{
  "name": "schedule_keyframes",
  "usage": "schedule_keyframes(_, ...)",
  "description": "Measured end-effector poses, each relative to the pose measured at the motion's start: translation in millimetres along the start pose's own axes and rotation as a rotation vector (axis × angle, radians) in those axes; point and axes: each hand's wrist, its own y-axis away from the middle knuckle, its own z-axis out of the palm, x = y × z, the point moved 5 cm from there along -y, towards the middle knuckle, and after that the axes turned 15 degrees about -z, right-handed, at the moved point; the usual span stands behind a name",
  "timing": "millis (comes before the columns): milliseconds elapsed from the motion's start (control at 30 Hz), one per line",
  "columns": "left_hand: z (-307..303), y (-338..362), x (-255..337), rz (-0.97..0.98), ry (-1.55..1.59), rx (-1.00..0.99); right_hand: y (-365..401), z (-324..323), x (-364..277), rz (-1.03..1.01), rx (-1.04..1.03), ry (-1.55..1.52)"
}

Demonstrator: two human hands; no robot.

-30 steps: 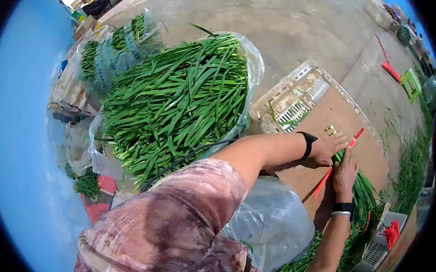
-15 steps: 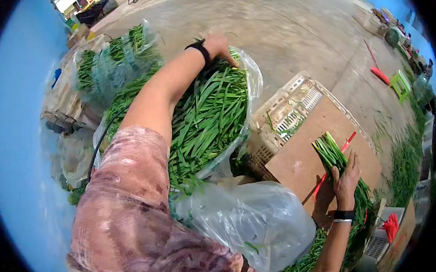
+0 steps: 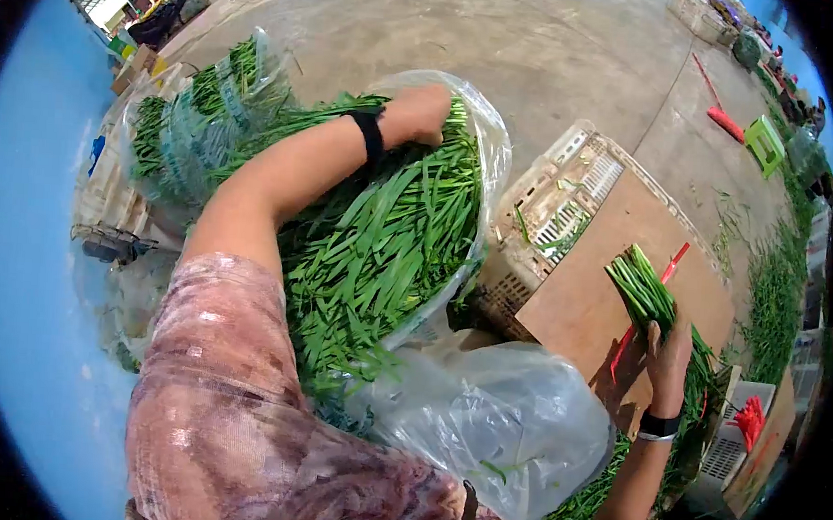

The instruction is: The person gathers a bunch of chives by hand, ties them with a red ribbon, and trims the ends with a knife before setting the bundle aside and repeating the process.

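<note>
My left hand (image 3: 421, 115) is closed at the pale stem ends of garlic chives (image 3: 390, 230), which fill a large clear plastic bag (image 3: 495, 156). Its fingertips are partly hidden, but they curl round some stalks. On a brown board (image 3: 574, 311), my right hand (image 3: 670, 363) wraps around a smaller bunch of garlic chives (image 3: 643, 283), cut ends pointing away from me. Beneath that bunch lies a red tie strip (image 3: 675, 261), its two ends showing on either side.
A dirty white plastic crate (image 3: 520, 256) supports the board. Before me lies a crumpled clear plastic bag (image 3: 502, 425). More wrapped chives (image 3: 213, 103) stand at left. Red ties (image 3: 750, 421) sit in a basket at right. Beyond are a green stool (image 3: 764, 145) and a red-headed broom (image 3: 725, 124).
My left hand has curled from extended fingers into a closed grip at the stem ends. My right hand stays on the bunch, its fingers now more bent around it. The view has shifted slightly.
</note>
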Motion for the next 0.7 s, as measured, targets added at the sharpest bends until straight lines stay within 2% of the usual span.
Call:
schedule_keyframes(67,17.2,-14.0,-4.3,-0.019,0.024,0.120,-5.6,-0.7,-7.0,-0.047,0.031,0.001)
schedule_keyframes(167,-15.9,-0.6,-20.0,-0.112,0.286,0.214,-11.9,-12.2,-27.2,-0.022,0.038,-0.078)
schedule_keyframes(267,-18.8,-16.7,-55.5,-0.130,0.541,0.109,-14.9,-22.4,-35.5,-0.084,0.102,-0.100)
schedule_keyframes(300,-36.6,0.1,-53.3,-0.148,0.655,0.111,-16.9,-22.9,-35.5,-0.082,0.112,-0.069)
schedule_keyframes(400,-41.7,-0.9,-52.5,-0.075,0.639,-0.027,-31.6,-32.0,-57.7,-0.138,0.172,-0.137)
schedule_keyframes(500,-19.0,-19.0,-59.9,-0.075,0.743,-0.087,-52.2,-42.8,-96.3,-0.237,0.185,-0.186)
schedule_keyframes(600,-49.8,16.7,-39.0,-0.034,0.846,-0.209,-75.3,-32.9,-123.4,-0.239,0.178,-0.455)
schedule_keyframes(667,-44.4,9.8,-44.5,0.021,0.836,-0.182,-103.4,-21.1,-145.4,-0.315,0.076,-0.501)
schedule_keyframes(700,-43.9,6.7,-47.6,0.052,0.830,-0.167,-118.6,-14.4,-163.1,-0.245,0.004,-0.666)
